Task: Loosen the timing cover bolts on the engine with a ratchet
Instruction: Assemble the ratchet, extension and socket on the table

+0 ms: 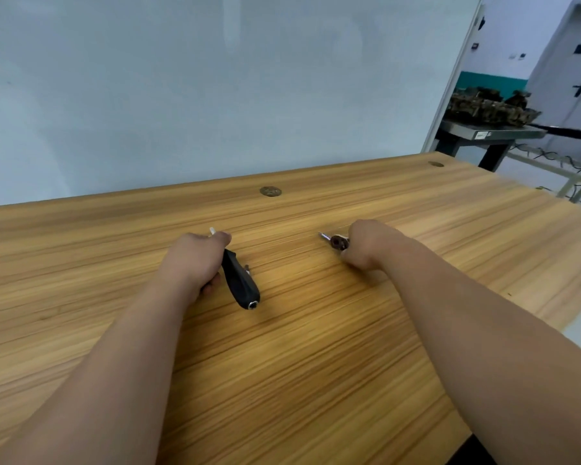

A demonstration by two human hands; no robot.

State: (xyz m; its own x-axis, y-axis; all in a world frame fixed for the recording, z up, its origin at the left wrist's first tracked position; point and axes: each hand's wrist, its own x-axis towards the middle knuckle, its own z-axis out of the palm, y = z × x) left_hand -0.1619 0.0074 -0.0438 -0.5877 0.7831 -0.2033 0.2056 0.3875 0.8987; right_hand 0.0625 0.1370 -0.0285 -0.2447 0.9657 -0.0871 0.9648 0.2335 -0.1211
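The fingers of your left hand are curling round the ratchet on the desk; your right hand is pinching a small metal piece, probably to fit it; the engine is sitting well apart.

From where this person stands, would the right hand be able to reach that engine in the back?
Probably not. The engine sits on a separate grey bench beyond the far corner of the wooden table, where the right hand holds a small metal part. Walking over seems needed.
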